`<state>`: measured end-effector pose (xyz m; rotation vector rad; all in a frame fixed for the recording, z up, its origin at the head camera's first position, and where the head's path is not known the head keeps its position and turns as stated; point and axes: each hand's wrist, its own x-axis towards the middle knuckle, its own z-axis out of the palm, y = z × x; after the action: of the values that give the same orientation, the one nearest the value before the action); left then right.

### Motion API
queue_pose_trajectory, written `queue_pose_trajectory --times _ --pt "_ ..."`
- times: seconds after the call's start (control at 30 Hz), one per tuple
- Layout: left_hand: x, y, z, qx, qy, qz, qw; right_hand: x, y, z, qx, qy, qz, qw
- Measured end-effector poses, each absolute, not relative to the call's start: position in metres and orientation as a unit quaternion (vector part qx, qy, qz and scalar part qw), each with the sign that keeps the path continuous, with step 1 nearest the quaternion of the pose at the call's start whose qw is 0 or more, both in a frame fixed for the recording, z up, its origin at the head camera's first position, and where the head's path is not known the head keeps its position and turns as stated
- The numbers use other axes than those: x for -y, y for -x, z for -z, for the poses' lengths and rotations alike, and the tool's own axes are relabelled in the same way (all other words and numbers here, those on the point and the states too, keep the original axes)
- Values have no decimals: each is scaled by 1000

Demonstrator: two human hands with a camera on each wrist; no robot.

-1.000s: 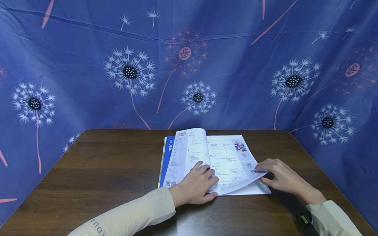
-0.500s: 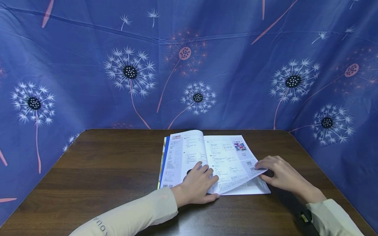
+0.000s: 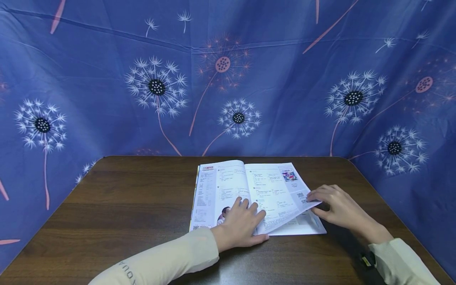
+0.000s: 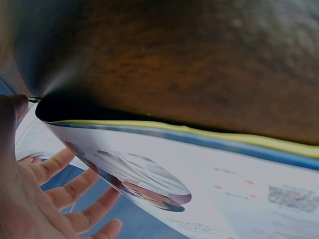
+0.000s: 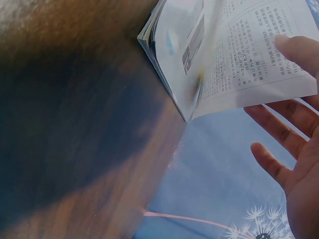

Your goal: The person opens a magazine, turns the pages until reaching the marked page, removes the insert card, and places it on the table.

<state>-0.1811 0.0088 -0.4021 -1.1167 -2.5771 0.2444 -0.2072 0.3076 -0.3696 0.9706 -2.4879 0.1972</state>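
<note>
An open magazine (image 3: pixel 231 182) lies on the table, its pages printed with text, small pictures and square codes. My left hand (image 3: pixel 240 223) rests across its lower middle near the fold, fingers spread, partly covering a round photo. In the left wrist view, the left hand's fingers (image 4: pixel 84 191) reach over the pages, and the magazine's yellow and blue edge shows. At the lower right corner, my right hand (image 3: pixel 336 209) pinches a raised page (image 5: pixel 254 69). The thumb (image 5: pixel 299 52) lies against that page's underside, and the other fingers are partly hidden behind it.
The brown wooden table (image 3: pixel 124 206) extends on both sides of the magazine. Behind it hangs a blue cloth (image 3: pixel 285 79) with a dandelion print. Near the right cuff is a small dark device (image 3: pixel 367 260).
The left page has settled flatter and further left, covering the blue page beneath and uncovering a round photo. My left hand has shifted slightly right. The right hand keeps the page corner raised.
</note>
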Motion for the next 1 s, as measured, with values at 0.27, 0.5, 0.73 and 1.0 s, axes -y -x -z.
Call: queue_pose_trajectory --times 0.27,0.5,0.73,1.0 --pt "-11 182 403 906 385 -83 154 -306 207 367 902 -355 -78 234" --pt "-10 183 404 905 381 -93 167 -305 209 366 894 -360 -87 251" --pt "-10 183 404 904 379 -87 177 -304 209 363 884 -356 -114 282" --pt "-10 184 405 905 381 -69 177 -305 209 362 890 -333 -114 290"
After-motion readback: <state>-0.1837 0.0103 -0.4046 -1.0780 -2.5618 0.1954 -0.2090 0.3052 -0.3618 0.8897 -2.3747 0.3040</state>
